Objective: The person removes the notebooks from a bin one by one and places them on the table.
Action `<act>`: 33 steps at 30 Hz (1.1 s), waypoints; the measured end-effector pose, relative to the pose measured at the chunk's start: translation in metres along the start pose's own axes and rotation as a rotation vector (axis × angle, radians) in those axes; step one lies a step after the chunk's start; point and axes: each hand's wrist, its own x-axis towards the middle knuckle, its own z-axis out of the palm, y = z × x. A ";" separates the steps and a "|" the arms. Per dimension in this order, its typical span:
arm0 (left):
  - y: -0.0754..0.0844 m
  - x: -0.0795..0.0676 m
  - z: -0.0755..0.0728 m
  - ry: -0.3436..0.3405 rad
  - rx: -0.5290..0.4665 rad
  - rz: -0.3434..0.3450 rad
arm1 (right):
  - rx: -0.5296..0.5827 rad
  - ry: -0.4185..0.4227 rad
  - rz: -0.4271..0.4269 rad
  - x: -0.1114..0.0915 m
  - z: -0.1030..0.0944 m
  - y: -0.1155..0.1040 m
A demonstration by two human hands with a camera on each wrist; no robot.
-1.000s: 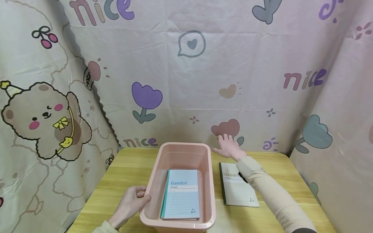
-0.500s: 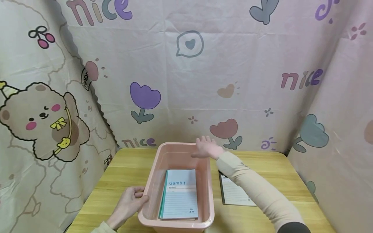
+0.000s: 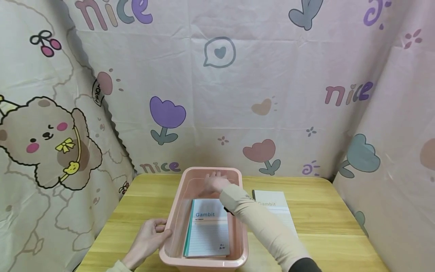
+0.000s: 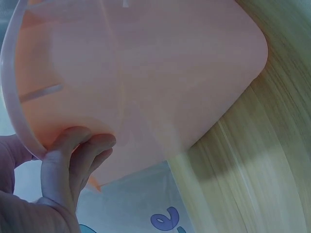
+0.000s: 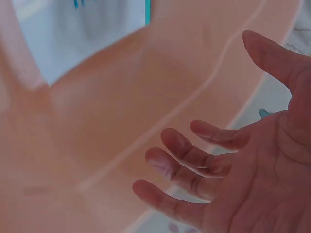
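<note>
A pink plastic bin (image 3: 240, 241) stands on the table in the head view, with a small stack of Gambit notebooks (image 3: 208, 230) lying flat inside, a green edge showing on the left. My left hand (image 3: 147, 240) pinches the bin's left rim, thumb on one side and fingers on the outer wall, as the left wrist view also shows. Over the far end of the bin, my right hand (image 3: 215, 183) is spread with nothing in it. In the right wrist view its loose fingers (image 5: 177, 177) are apart from the notebooks.
Another Gambit notebook (image 3: 272, 200) with a dark spine lies on the wooden table (image 3: 319, 211) right of the bin, partly covered by the right sleeve (image 3: 259, 223). A patterned cloth (image 3: 210, 94) hangs behind the table and along both sides.
My right hand has moved left from above the notebook on the table, across the bin's right rim, and lower over the bin. The left hand keeps its hold on the rim.
</note>
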 end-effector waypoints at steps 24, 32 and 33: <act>-0.001 -0.001 0.001 -0.018 -0.041 0.011 | 0.214 0.086 0.075 0.057 0.107 -0.006; -0.001 -0.002 -0.002 -0.038 -0.056 0.010 | 0.218 0.068 0.065 0.064 0.128 -0.010; -0.001 -0.002 -0.002 -0.043 -0.059 0.013 | 0.192 0.068 0.057 0.064 0.129 -0.011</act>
